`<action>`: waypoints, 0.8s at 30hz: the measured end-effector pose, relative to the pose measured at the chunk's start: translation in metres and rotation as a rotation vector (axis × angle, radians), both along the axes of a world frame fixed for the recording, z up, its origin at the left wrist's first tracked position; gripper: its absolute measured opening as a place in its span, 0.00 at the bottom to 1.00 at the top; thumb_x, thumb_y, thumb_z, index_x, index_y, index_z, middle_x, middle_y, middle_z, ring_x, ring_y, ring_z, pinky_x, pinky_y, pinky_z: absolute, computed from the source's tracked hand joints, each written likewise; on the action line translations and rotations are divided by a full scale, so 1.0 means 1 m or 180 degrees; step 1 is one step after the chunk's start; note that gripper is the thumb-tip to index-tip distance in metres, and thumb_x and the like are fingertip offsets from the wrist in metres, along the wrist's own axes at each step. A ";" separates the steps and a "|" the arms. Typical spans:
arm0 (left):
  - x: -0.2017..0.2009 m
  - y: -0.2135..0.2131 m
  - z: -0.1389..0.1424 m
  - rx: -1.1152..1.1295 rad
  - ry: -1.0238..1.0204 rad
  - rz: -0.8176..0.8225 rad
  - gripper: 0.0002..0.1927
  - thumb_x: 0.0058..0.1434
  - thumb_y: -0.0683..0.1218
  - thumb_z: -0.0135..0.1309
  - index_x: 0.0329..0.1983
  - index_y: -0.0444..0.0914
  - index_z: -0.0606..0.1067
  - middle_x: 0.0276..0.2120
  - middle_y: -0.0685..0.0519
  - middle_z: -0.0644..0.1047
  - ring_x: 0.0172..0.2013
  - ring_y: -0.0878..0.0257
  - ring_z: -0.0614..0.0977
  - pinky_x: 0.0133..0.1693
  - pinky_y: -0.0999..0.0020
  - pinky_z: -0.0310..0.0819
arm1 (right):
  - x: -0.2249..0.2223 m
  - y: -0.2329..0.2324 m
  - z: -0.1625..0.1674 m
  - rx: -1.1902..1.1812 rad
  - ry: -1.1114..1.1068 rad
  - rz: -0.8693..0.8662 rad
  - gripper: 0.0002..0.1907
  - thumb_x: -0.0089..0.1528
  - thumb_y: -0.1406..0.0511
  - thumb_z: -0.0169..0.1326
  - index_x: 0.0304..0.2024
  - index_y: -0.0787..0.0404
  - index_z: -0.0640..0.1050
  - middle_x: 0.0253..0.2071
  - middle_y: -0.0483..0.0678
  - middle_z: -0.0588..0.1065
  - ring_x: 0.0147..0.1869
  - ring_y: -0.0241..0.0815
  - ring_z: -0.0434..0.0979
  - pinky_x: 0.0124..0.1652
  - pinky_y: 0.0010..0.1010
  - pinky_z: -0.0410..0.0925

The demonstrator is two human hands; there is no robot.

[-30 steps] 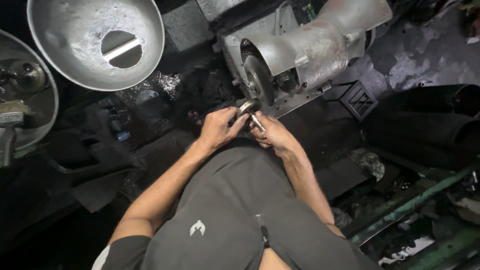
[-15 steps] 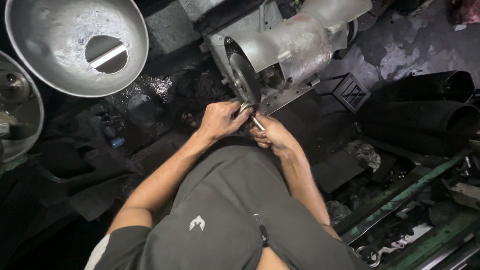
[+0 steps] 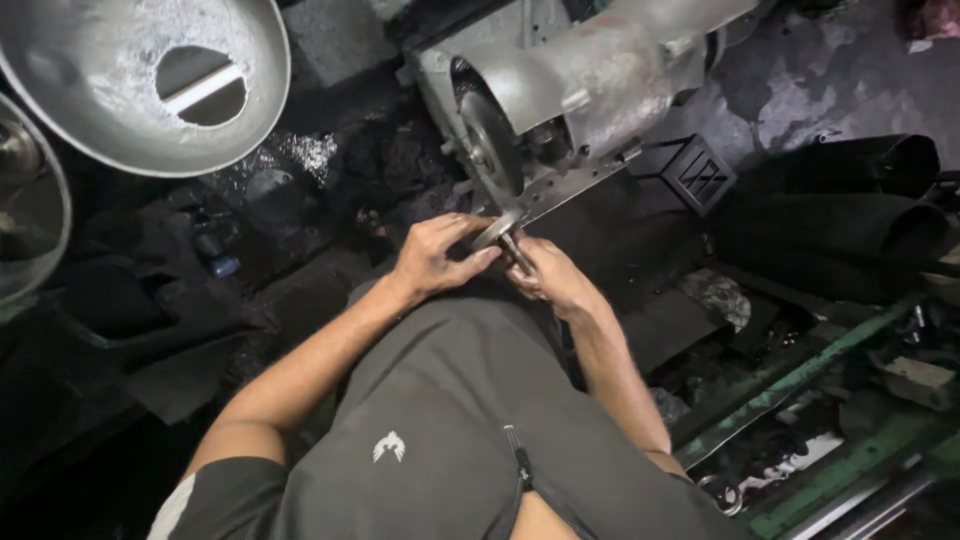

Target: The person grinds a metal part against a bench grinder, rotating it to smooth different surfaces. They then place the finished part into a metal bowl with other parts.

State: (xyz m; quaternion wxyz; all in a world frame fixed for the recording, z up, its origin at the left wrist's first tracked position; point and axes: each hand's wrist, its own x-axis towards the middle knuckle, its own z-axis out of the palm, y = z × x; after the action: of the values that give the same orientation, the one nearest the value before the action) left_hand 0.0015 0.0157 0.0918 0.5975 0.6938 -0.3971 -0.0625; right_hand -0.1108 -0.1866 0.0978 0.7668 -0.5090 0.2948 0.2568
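Observation:
Both my hands grip a small flat metal piece and hold it against the lower edge of a round grinding wheel. My left hand pinches the piece from the left, fingers curled over it. My right hand grips its near end, a thin rod-like part, from the right. The wheel sits on a grey bench grinder with a metal guard. My forearms stretch out over my lap in dark grey shorts.
A big dented metal bowl with a hole in its bottom hangs at upper left, another metal dish at the left edge. Dark pipes lie at right, green metal rails at lower right. Greasy black clutter covers the floor.
The view has drifted so the grinder and bowl sit further left and up. My hands stay together on the metal piece at the wheel, barely moved.

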 end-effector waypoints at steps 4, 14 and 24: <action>-0.001 0.009 -0.010 -0.0021 0.0231 0.0185 0.13 0.64 0.42 0.63 0.49 0.31 0.78 0.43 0.42 0.82 0.42 0.51 0.86 0.44 0.63 0.80 | 0.013 0.019 0.005 0.0663 0.0208 -0.0378 0.22 0.74 0.52 0.35 0.38 0.60 0.71 0.15 0.36 0.57 0.13 0.28 0.49 0.17 0.24 0.48; 0.007 0.006 -0.008 0.0397 0.0555 0.0366 0.10 0.66 0.45 0.60 0.45 0.32 0.79 0.34 0.44 0.81 0.31 0.53 0.84 0.31 0.63 0.76 | 0.029 0.022 0.007 0.1025 0.0403 -0.0427 0.22 0.74 0.50 0.38 0.39 0.60 0.71 0.16 0.35 0.55 0.14 0.26 0.48 0.18 0.22 0.48; 0.021 -0.017 -0.003 0.0804 0.0301 0.0303 0.14 0.66 0.51 0.59 0.34 0.34 0.80 0.25 0.43 0.78 0.22 0.50 0.80 0.25 0.59 0.71 | 0.027 0.002 0.000 0.1171 0.0601 -0.0399 0.21 0.74 0.50 0.37 0.33 0.55 0.68 0.16 0.33 0.56 0.13 0.23 0.49 0.16 0.20 0.45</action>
State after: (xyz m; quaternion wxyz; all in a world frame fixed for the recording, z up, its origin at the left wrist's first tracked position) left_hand 0.0222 -0.0018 0.0888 0.5258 0.7778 -0.3242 -0.1161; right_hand -0.0835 -0.1848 0.0974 0.8303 -0.3149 0.3446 0.3045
